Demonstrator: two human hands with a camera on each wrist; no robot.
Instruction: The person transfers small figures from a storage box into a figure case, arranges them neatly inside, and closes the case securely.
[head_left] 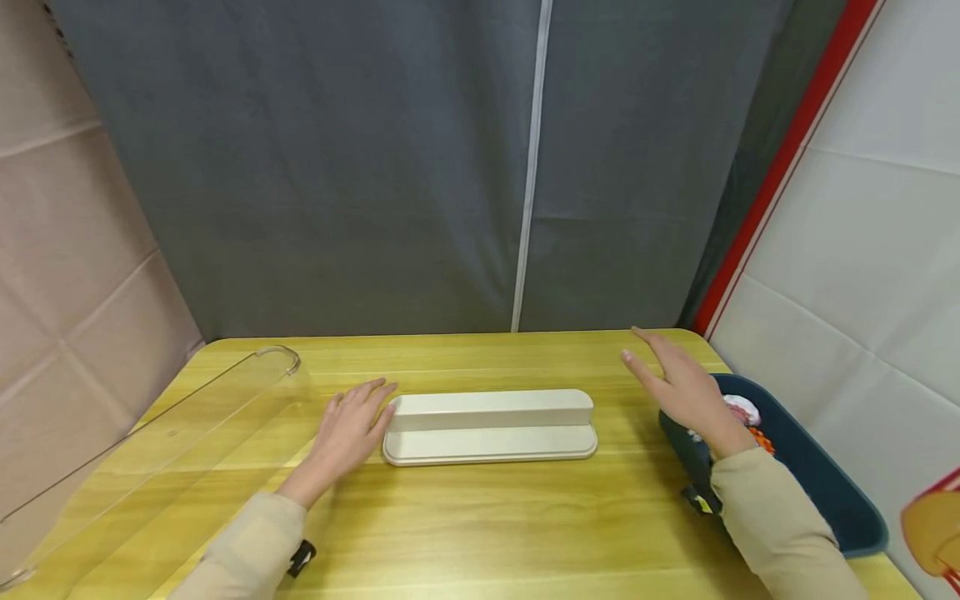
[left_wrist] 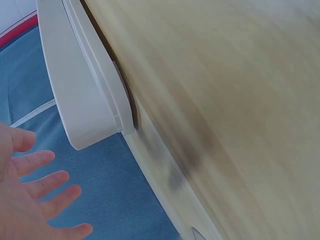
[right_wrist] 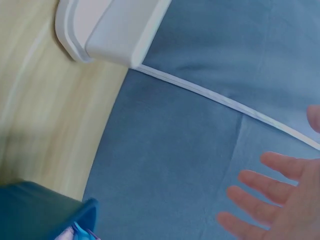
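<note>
A long white plastic stand (head_left: 491, 439) with a raised back ledge lies in the middle of the wooden table. My left hand (head_left: 348, 427), fingers spread, hovers by the stand's left end and holds nothing; the left wrist view shows the stand (left_wrist: 82, 75) apart from the fingers (left_wrist: 45, 190). Out to the right, my right hand (head_left: 686, 392) is in the air with straight fingers, over the near left side of a dark blue bin (head_left: 817, 475). In the bin are small colourful items (head_left: 742, 410), partly hidden by my hand and sleeve.
A clear transparent panel or cover (head_left: 172, 442) with a curved end stands at the table's left. The wooden table (head_left: 465, 533) backs onto a grey curtain (head_left: 360, 183). White cloth (head_left: 847, 275) hangs on the right, and a black clip-like object (head_left: 697, 500) is by the bin.
</note>
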